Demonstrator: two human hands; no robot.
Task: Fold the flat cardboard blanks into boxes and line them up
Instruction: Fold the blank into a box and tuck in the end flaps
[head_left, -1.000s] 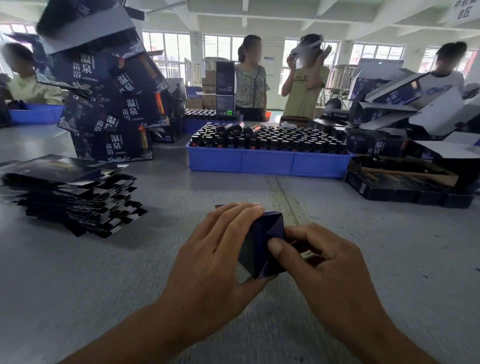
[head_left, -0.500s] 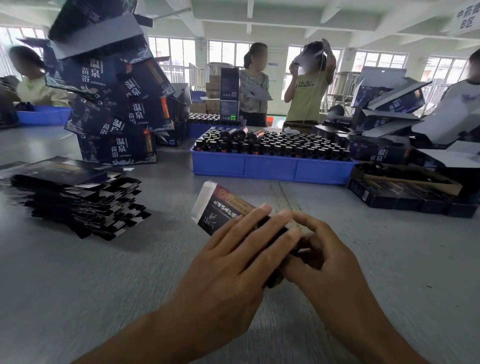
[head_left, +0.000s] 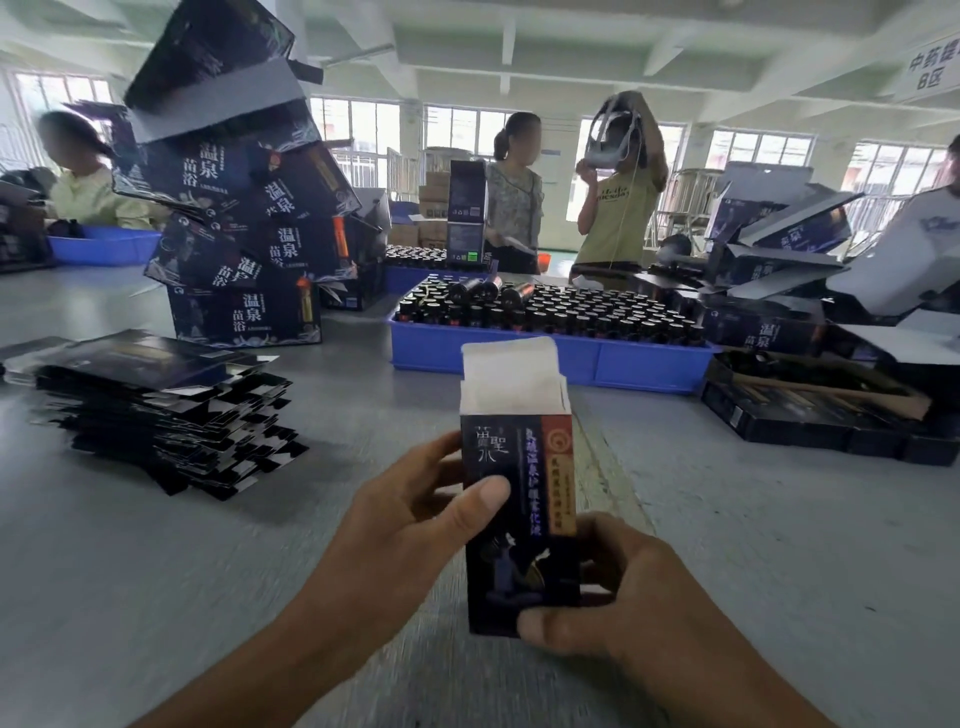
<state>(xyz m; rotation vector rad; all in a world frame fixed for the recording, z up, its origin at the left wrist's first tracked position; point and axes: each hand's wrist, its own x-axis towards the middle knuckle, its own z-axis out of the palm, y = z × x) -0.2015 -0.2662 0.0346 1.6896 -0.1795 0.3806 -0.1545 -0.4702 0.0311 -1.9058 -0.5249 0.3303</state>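
The box (head_left: 519, 519) stands upright at lower centre of the frame, held above the grey tabletop (head_left: 156, 571). Its top end is open: the white tuck flap (head_left: 511, 364) points upward and the side flaps stand beside it. The dark printed front panel faces the camera.

The left hand (head_left: 410, 525) grips the box from the left, with the thumb pressed on the front panel at mid-height and the fingers wrapped behind. The right hand (head_left: 623, 597) grips the lower right corner, with the thumb on the bottom edge of the front panel and the fingers curled round the right side.

A stack of flat blanks (head_left: 161, 410) lies at left of the frame. A blue tray (head_left: 550, 358) filled with dark bottles (head_left: 571, 312) sits behind the box. Larger assembled cartons (head_left: 244, 218) are piled at upper left. More cartons (head_left: 779, 270) lie at right.
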